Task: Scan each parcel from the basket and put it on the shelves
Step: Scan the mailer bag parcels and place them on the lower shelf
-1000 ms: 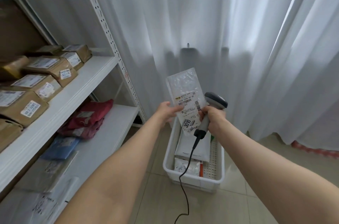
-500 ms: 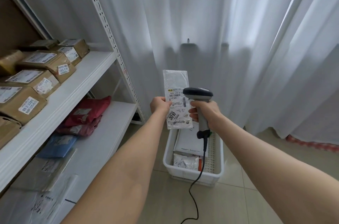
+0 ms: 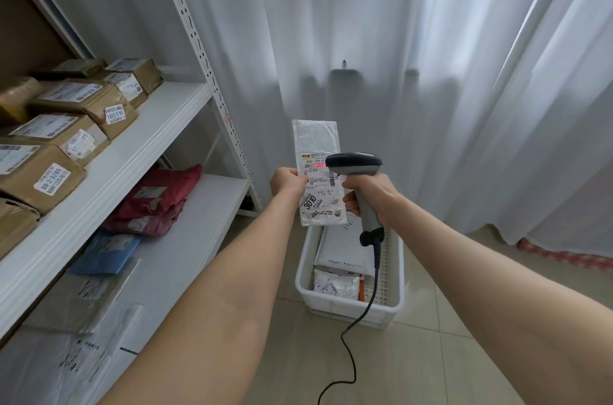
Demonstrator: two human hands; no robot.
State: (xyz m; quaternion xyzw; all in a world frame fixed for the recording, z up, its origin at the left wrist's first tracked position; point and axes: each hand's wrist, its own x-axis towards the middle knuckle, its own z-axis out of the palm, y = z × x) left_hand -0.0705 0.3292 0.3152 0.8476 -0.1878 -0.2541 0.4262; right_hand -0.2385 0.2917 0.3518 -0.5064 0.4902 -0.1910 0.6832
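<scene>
1. Risk: the left hand (image 3: pixel 288 179) pinches the parcel (image 3: pixel 316 146) by its left edge only. The flimsy bag could sag, taking the barcode (image 3: pixel 315 166) off the scanner (image 3: pixel 353 164) beam.
2. Risk: the cable (image 3: pixel 373 288) trails across the basket (image 3: pixel 394 302) and could snag.
3. The right hand (image 3: pixel 371 194) wraps the scanner handle. The parcel is held upright above the basket's far end.

Parcel (image 3: pixel 317 152): white, black-printed label, red scan line. Scanner (image 3: pixel 356 169): dark head, grey handle. Basket (image 3: pixel 394 272): white; shelved boxes (image 3: pixel 43 172) brown.
</scene>
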